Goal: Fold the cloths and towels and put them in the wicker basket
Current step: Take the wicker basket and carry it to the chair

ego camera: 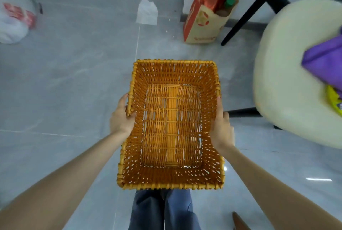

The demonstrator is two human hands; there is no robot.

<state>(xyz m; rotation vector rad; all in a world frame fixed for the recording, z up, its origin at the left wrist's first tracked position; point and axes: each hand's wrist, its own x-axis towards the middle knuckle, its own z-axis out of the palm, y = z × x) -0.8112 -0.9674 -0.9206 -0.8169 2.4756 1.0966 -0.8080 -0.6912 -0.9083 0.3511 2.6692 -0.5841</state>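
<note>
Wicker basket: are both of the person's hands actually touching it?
Touching. The head view shows the left hand gripping the wicker basket at its left rim, thumb hooked over, and the right hand holding the right rim.

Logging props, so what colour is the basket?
Orange-brown; the basket shows best in the head view.

The wicker basket (pixel 175 72) is rectangular and woven of orange-brown cane, with its open-weave bottom fully in view. It is held mouth up above the tiled floor, the left hand (pixel 121 118) gripping its left rim and the right hand (pixel 221 128) gripping its right. A crumpled purple cloth (pixel 325 63) lies on the cream seat (pixel 288 74) at far right.
</note>
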